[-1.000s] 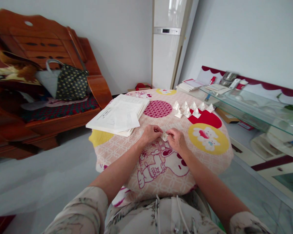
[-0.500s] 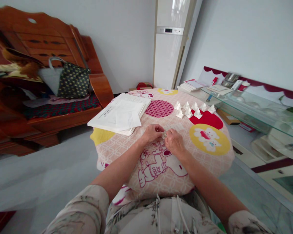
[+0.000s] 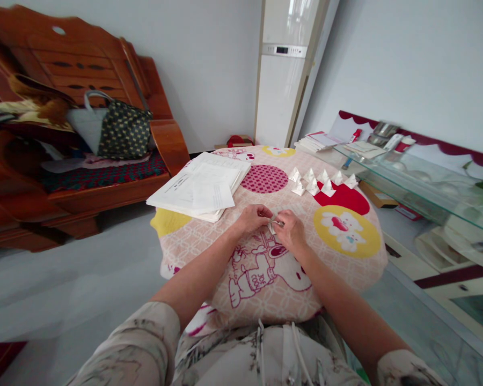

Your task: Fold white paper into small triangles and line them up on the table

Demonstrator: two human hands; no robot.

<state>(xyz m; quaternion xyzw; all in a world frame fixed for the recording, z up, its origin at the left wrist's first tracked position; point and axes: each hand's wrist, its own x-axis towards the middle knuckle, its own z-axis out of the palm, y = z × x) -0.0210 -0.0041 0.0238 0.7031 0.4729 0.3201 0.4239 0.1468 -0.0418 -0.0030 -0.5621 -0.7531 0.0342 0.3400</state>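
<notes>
Both my hands meet over the middle of the cloth-covered table, pinching a small piece of white folded paper (image 3: 271, 227). My left hand (image 3: 254, 218) has its fingers curled around the paper's left side. My right hand (image 3: 290, 229) grips the right side between thumb and forefinger. Much of the paper is hidden by the fingers, so its exact shape cannot be told. Beyond my right hand, several small pointed folded paper pieces (image 3: 312, 185) stand in two rows. To the left of my hands lies a stack of white paper sheets (image 3: 185, 187), some with print.
The patterned tablecloth (image 3: 209, 241) hangs over the round table's edges. A glass shelf (image 3: 410, 182) with cups and papers borders the right side. A wooden bench (image 3: 161, 139) with bags stands at the left, and a tall white air conditioner (image 3: 279, 96) at the back.
My right hand has shifted slightly and its fingers have turned, uncovering more of the folded paper. My left hand stays nearly in place. The view has moved a little.
</notes>
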